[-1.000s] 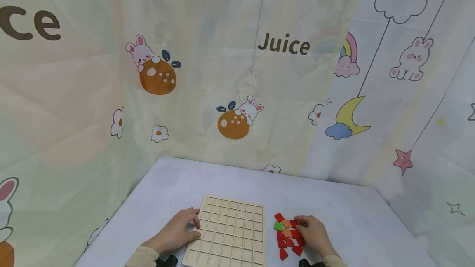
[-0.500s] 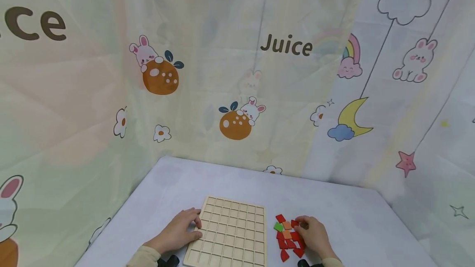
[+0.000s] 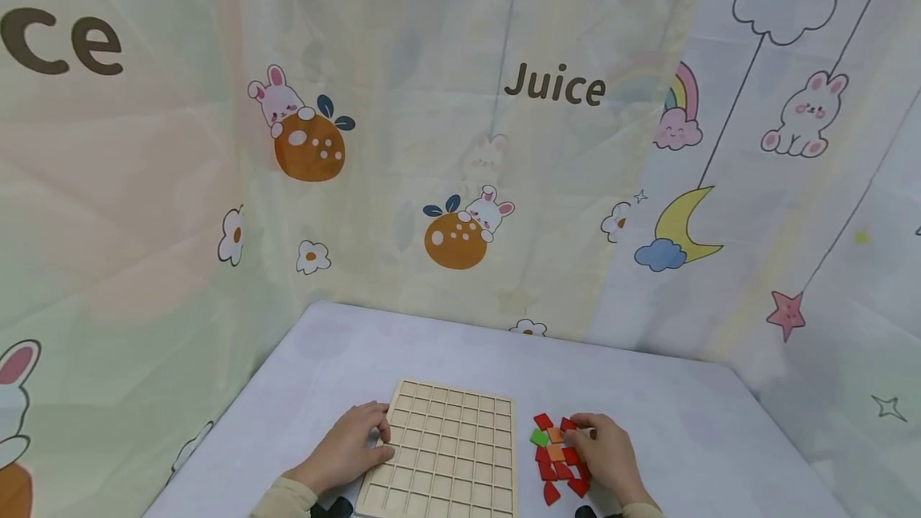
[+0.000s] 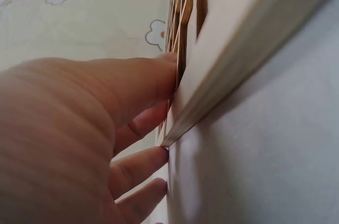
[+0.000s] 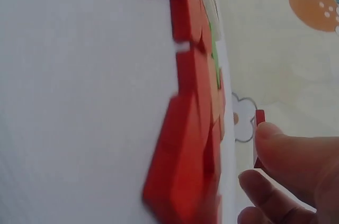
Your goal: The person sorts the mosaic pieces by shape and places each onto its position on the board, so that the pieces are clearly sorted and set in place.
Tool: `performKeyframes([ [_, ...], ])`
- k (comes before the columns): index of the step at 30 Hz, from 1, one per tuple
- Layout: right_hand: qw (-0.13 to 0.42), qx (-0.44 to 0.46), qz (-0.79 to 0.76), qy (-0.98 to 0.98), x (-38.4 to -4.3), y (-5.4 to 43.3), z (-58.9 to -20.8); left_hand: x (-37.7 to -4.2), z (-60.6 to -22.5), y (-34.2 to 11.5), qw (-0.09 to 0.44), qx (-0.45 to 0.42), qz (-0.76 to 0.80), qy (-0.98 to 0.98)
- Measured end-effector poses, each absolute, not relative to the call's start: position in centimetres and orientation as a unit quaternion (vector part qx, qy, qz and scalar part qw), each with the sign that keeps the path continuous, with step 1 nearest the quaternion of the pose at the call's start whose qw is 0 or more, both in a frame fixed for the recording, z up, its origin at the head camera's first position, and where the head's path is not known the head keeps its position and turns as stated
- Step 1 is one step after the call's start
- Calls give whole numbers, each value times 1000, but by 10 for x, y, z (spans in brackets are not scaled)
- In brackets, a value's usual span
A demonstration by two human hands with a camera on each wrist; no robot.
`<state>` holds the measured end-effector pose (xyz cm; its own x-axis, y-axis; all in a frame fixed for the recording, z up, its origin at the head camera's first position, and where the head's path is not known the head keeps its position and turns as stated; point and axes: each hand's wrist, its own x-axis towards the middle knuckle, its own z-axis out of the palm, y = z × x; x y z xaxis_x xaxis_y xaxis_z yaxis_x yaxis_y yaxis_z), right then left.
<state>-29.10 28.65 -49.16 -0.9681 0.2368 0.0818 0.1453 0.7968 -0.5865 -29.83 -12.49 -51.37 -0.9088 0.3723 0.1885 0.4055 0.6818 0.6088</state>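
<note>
At the wooden grid board (image 3: 446, 454), my left hand (image 3: 348, 448) rests on the left edge with relaxed fingers. In the left wrist view its thumb (image 4: 159, 70) lies over the board's rim and the fingertips touch the side near the white surface. To the board's right lies a cluster of small flat tiles: mostly red tiles (image 3: 547, 472), two orange tiles (image 3: 556, 452) and a green tile (image 3: 540, 438). My right hand (image 3: 608, 454) is over the right side of this cluster. It pinches a red tile (image 5: 260, 117) between thumb and finger, partly hidden behind the thumb.
The white table (image 3: 647, 390) carries the board and tiles. A printed fabric backdrop (image 3: 388, 142) with rabbits, oranges and a moon rises behind its back edge. Dark wrist-worn devices (image 3: 332, 508) show at the bottom beside the beige sleeves (image 3: 284, 498).
My right hand has shifted slightly, with its fingertips lifted and moved a little left over the upper right tiles. The left hand stays on the board's edge.
</note>
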Motion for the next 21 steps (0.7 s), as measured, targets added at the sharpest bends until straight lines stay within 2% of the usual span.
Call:
performKeyframes([
  [6, 89, -87, 307, -944, -282, 263, -484, -297, -512, -123, 35, -210, -335, -918],
  [17, 126, 4, 301, -945, -265, 224, -487, -292, -511, -123, 36, -207, -335, -918],
  [21, 96, 36, 310, -945, -262, 215, -495, -290, -510, -124, 35, -209, -337, -917],
])
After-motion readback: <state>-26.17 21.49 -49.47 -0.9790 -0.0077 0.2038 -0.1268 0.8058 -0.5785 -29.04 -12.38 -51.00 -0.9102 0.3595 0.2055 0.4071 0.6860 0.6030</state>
